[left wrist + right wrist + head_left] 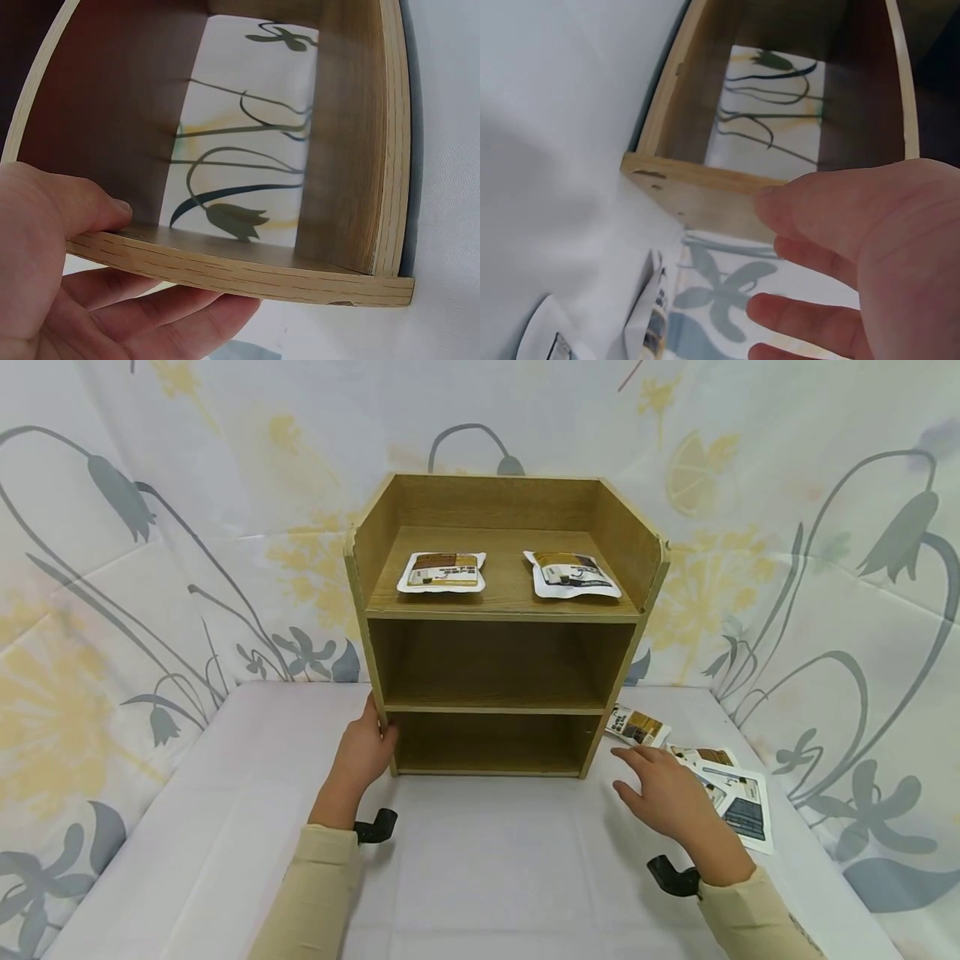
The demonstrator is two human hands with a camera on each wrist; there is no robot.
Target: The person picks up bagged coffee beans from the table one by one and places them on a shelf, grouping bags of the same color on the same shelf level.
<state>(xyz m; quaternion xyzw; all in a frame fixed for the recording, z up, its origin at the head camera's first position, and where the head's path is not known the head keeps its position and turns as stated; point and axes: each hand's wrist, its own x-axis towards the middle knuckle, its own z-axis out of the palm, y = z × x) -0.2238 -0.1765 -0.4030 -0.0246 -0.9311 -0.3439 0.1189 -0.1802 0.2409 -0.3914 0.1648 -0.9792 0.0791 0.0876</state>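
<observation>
A small three-tier wooden shelf point(502, 615) stands upright on the white-covered table. My left hand point(363, 752) grips its left side panel low down; in the left wrist view the thumb point(90, 206) lies inside the panel and the fingers point(157, 319) are behind it. On the top tier two flat white packets with brown and yellow labels lie apart, a left packet point(442, 573) and a right packet point(573, 575). My right hand point(667, 793) is beside the shelf's lower right corner with spread fingers, holding nothing. In the right wrist view its thumb point(787, 210) overlaps the right panel's edge.
Several more packets lie on the table right of the shelf: one packet point(637, 727) by its side panel, others in an overlapping pile point(746, 810) partly hidden by my right hand. A flower-printed cloth point(750, 527) hangs behind and at both sides.
</observation>
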